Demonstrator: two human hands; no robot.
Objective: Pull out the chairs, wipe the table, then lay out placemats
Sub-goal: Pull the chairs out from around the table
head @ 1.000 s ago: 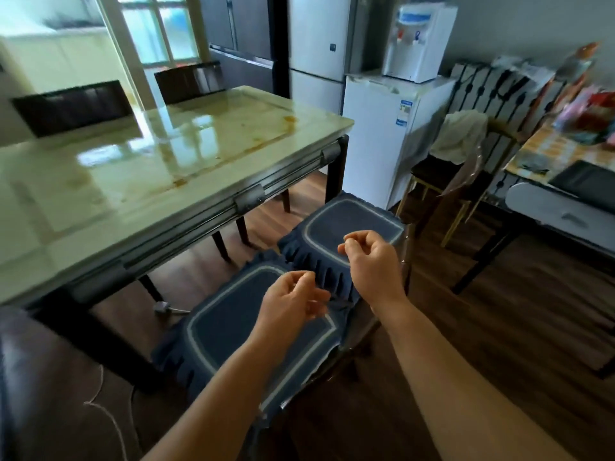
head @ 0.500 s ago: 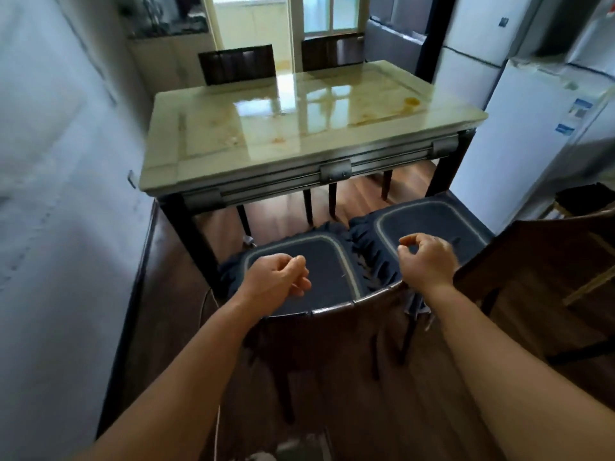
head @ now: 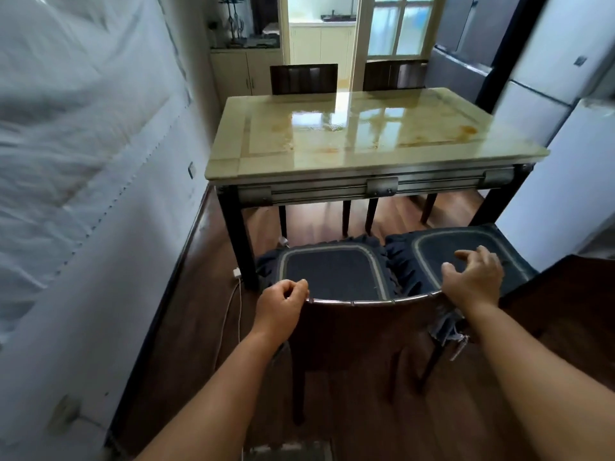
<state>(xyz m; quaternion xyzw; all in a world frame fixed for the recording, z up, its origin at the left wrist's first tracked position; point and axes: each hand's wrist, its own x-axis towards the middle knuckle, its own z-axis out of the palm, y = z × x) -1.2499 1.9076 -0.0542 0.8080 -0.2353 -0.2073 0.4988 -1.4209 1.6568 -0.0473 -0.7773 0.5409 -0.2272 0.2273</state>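
1. Two near chairs stand pulled back from the bench (head: pixel 332 161), well apart from its front edge, and two far chairs remain tucked against the opposite side, so I judge the chair-pulling step to be in hand and only half done.
2. Left hand (head: pixel 279 309) sits at the left end of the near left chair's top rail (head: pixel 369 301), fingers curled over the metal edge; it appears to grip the rail, though the fingertips are hidden.
3. Right hand (head: pixel 474 277) hovers at the right end of the same rail with fingers spread and loosely bent, holding nothing.
4. Next, by my reading, the near chair needs only a release or a small shift, and then a walk round to the far left chair (head: pixel 303 78) and far right chair (head: pixel 394 74), each drawn straight back by its top rail.
5. Wiping and placemats cannot start yet: no cloth or placemat is visible.
6. Bench top is a glossy, pale yellow-green slab with brownish stains, strongest near its right edge, and bright window reflections.
7. Near left chair's blue cushion (head: pixel 332 271) has a pale border and a ruffled edge; it lies just beside the near right chair's matching cushion (head: pixel 442 251), the ruffles touching.
8. White cable (head: pixel 238 304) trails on the floor beside the bench's left front leg, a possible snag for feet.
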